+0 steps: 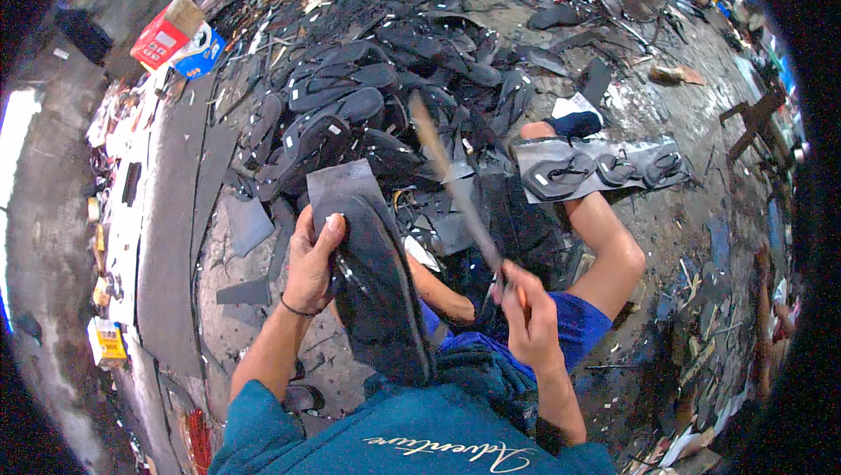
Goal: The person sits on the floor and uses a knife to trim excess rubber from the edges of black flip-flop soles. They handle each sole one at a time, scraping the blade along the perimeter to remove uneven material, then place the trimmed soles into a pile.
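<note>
My left hand (308,267) is closed on a dark rubber sheet (343,182), with the thumb on its upper face and the fingers behind its left edge. A long black sandal sole (377,274) lies along that sheet, slanting toward my lap. My right hand (530,317) is wrapped round the near end of a long knife (455,186). Its narrow blade points up and away, grey near the hand and brownish toward the tip, smeared by motion. The blade stands apart from the sheet, to its right. Beyond both hands lies a heap of black sandals (342,116).
Across my lower right leg lies a grey sheet (533,155) with three sandals on it. Rubber scraps and debris (701,300) litter the floor at right. A red and blue box (162,42) stands far left, a yellow-and-white box (107,342) nearer, beside long dark strips (166,256).
</note>
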A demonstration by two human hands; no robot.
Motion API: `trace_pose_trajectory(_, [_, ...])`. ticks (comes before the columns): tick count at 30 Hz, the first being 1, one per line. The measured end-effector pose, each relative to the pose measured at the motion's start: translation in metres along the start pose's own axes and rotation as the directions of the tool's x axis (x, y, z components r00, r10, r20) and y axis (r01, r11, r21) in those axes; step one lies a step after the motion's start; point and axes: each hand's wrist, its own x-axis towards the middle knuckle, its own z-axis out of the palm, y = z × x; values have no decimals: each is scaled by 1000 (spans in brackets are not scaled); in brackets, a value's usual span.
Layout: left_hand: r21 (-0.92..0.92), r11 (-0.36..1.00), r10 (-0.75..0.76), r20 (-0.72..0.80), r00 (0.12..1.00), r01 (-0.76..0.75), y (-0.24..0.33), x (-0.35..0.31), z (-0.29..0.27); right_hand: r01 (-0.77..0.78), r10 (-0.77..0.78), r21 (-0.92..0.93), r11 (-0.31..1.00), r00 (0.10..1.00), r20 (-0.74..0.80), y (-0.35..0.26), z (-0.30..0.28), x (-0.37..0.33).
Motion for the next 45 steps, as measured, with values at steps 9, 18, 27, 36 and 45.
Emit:
trace_pose_trajectory(9, [168,975,-147,12,989,143,-19,-25,-22,-68,92,-102,993,960,265,-10,-2,-68])
trace_pose_trajectory(18, [161,975,-166,75,983,152,-17,-33,-16,74,-47,-200,977,989,137,-16,26,-34])
trace_pose_trajectory(27, [131,981,-166,188,968,143,-19,-34,-18,159,-150,-88,983,983,102,-29,44,13])
trace_pose_trajectory(36, [276,961,-71,322,944,-22,55,5,-7,112,-107,59,992,990,-88,-29,31,58])
trace_pose_trajectory(45, [292,954,-221,523,823,70,7,-38,-21,-28,91,-246,969,965,246,-15,-34,-81])
